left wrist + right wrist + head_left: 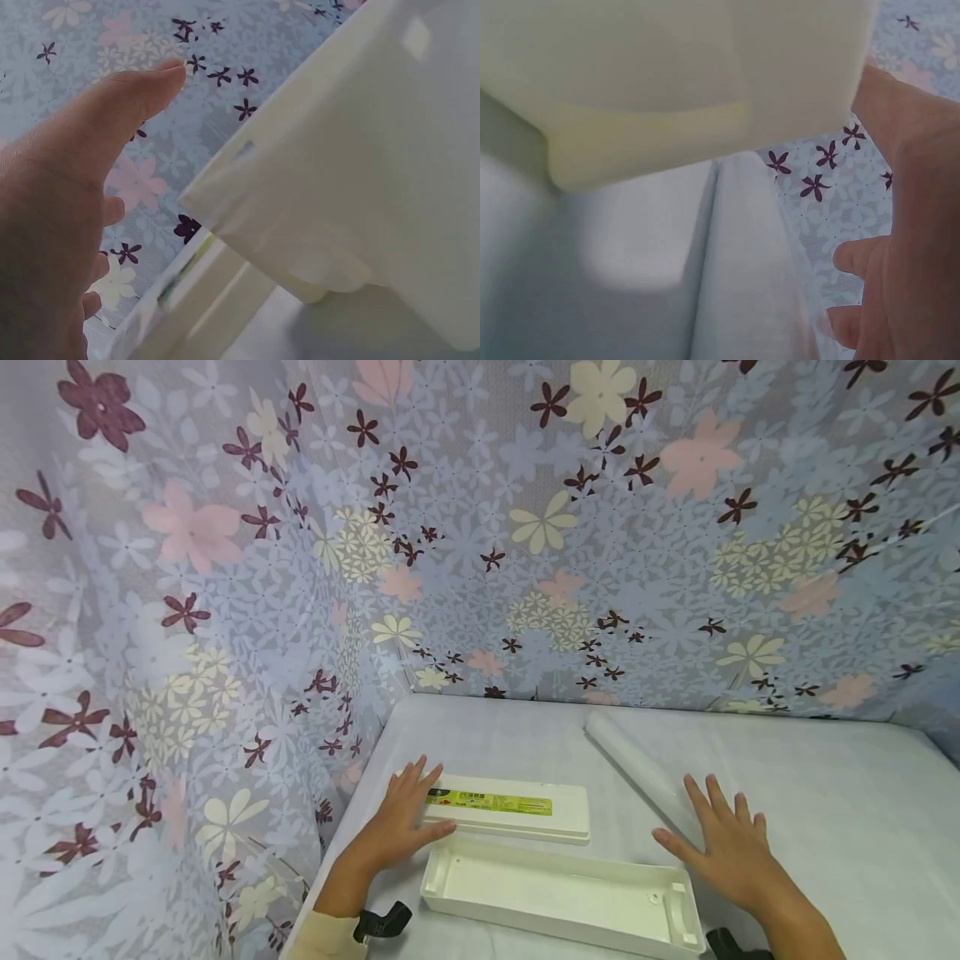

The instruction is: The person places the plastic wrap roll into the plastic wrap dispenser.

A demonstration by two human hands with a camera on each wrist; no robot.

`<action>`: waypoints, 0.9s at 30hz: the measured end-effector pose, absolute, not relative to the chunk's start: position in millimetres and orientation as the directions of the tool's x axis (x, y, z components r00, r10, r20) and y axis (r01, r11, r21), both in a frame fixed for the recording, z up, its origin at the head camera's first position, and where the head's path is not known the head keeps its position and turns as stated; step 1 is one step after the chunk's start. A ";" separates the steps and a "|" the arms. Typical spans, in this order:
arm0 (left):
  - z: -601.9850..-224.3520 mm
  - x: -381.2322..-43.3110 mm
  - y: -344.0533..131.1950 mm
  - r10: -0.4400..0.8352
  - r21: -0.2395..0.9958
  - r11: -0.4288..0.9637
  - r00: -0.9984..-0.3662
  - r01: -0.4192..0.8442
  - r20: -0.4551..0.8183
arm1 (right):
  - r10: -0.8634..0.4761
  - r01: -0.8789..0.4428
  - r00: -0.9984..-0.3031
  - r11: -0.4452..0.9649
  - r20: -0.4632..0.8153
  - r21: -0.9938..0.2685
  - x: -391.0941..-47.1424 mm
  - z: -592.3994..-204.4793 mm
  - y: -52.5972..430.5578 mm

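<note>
A cream cling-film box base (555, 887) lies with its hollow side up between both hands. Behind it is the matching lid (491, 828), bearing a yellow-green label. My left hand (405, 818), fingers spread, overlaps the lid's left end in the head view. A white roll of film (647, 768) lies slantwise on the right. My right hand (727, 852) is spread with its fingers beside the near end of the roll. Neither hand grips anything. In the left wrist view the base (322, 172) stands large beside the left thumb; the right wrist view shows the base (682, 67) above the roll (742, 255).
The pieces lie on a table with a white cover (840, 810). A flowered curtain (480, 527) hangs along the table's back and left sides. A black wrist strap (382, 922) is on the left wrist, near the base's left end.
</note>
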State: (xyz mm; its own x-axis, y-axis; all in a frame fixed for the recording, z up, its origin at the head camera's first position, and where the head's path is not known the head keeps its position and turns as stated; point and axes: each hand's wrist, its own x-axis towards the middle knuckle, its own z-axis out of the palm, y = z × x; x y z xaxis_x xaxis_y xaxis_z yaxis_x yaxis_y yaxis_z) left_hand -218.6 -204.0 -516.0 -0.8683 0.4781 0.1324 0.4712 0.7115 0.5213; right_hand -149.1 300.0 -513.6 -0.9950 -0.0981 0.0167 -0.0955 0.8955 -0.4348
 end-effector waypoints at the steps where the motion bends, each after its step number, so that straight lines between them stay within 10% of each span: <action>1: -517.2 -217.8 -203.9 0.475 0.532 0.707 -0.870 0.466 0.131 | -0.094 -0.090 -0.996 0.895 0.013 -0.437 -148.8 -514.7 300.3; 27: -542.3 -186.6 -194.7 0.405 0.722 0.444 -0.837 0.531 0.367 | -0.022 -0.014 -1.000 0.877 -0.012 -0.480 -134.3 -524.1 314.0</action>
State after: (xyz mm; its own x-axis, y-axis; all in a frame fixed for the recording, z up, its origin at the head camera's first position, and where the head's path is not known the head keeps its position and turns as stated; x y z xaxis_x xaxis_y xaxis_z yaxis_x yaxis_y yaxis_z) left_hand -186.6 -194.7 -542.3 -0.8374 0.4054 0.3666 0.5309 0.4437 0.7220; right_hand -134.3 314.0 -524.1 -0.9997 -0.0223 -0.0120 -0.0138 0.8770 -0.4802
